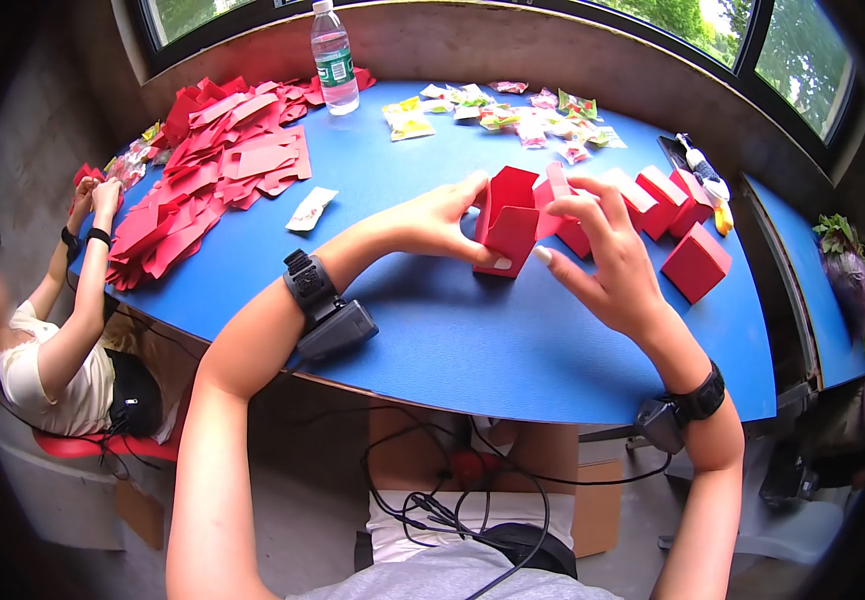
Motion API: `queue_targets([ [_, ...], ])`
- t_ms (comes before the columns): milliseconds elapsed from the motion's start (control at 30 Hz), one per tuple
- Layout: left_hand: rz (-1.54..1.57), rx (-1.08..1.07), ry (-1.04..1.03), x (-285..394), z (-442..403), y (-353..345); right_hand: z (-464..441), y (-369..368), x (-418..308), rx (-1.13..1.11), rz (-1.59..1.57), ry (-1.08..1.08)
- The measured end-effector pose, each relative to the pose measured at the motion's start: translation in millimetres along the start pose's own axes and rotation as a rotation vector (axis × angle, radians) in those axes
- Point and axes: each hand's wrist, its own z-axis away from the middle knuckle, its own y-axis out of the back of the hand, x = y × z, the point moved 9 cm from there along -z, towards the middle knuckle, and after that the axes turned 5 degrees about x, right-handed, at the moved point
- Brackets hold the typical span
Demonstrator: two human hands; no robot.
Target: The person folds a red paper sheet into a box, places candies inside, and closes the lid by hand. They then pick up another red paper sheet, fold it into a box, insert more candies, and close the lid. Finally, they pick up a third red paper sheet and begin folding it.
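My left hand (442,222) grips a small red paper box (508,232) from its left side, thumb across the near face. The box stands upright over the table, its top flaps raised. Just right of it is my right hand (612,262), fingers curved and thumb apart from them, with nothing visibly held. Its index fingertip is close to a red flap (553,188); whether they touch I cannot tell. Behind and beside that hand stand several red boxes, one closed box (696,263) nearest the right edge.
A heap of flat red box blanks (217,170) covers the blue table's (402,350) left side. Wrapped candies (512,118) lie at the back, a single white packet (311,209) nearer. A water bottle (334,60) stands behind. Another person (52,340) handles something red at left.
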Motion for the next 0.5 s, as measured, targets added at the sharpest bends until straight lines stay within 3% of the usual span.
queue_targets([
  [133,0.032,0.033,-0.062,-0.1,-1.8,1.2,-0.2,5.6,10.6,0.062,0.035,-0.078],
  [300,0.007,0.038,-0.161,12.2,-1.0,3.3,5.9,-11.6,29.9,-0.061,-0.174,-0.213],
  [400,-0.096,-0.023,-0.167,19.8,5.0,4.1,3.6,-11.4,18.8,-0.045,-0.183,-0.153],
  [467,-0.394,-0.142,-0.287,19.5,12.4,4.4,6.6,-17.8,20.3,-0.093,-0.172,-0.124],
  [500,-0.221,-0.152,-0.133,9.2,12.8,19.3,6.5,-17.5,20.6,-0.088,-0.192,-0.125],
])
